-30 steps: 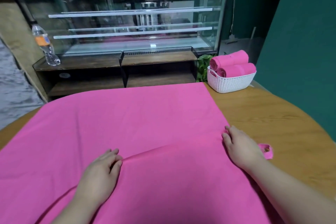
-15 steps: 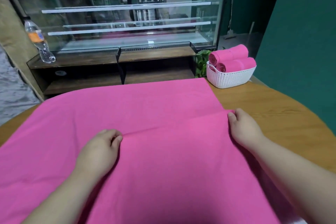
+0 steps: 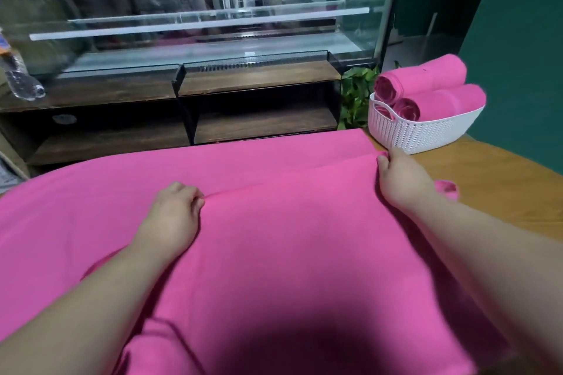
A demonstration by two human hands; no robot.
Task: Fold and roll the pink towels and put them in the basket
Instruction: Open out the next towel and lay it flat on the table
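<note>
**Both hands on the towel's folded edge**

A large pink towel (image 3: pixel 274 253) lies spread over most of the wooden table (image 3: pixel 502 192), with its near part doubled over the far part. The edge of that upper layer runs across the cloth from one hand to the other. The left hand (image 3: pixel 173 216) sits near the middle of the towel, knuckles up, with its fingers curled and pinching the edge where a small ridge rises. The right hand (image 3: pixel 402 179) is at the towel's right side, fingers bent round the corner of the same edge, just short of the white basket (image 3: pixel 420 134). Both forearms reach out over the upper layer.

The basket stands at the far right corner of the table, apart from the spread towel's far corner, and already holds rolled towels (image 3: pixel 426 76) stacked with their spiral ends facing left. A small pink scrap (image 3: pixel 446 189) lies on the bare wood beside the right wrist. Behind the table are a glass display case (image 3: pixel 198 9), a leafy plant (image 3: pixel 356 91) and, far left, a plastic bottle (image 3: pixel 18 76)
</note>
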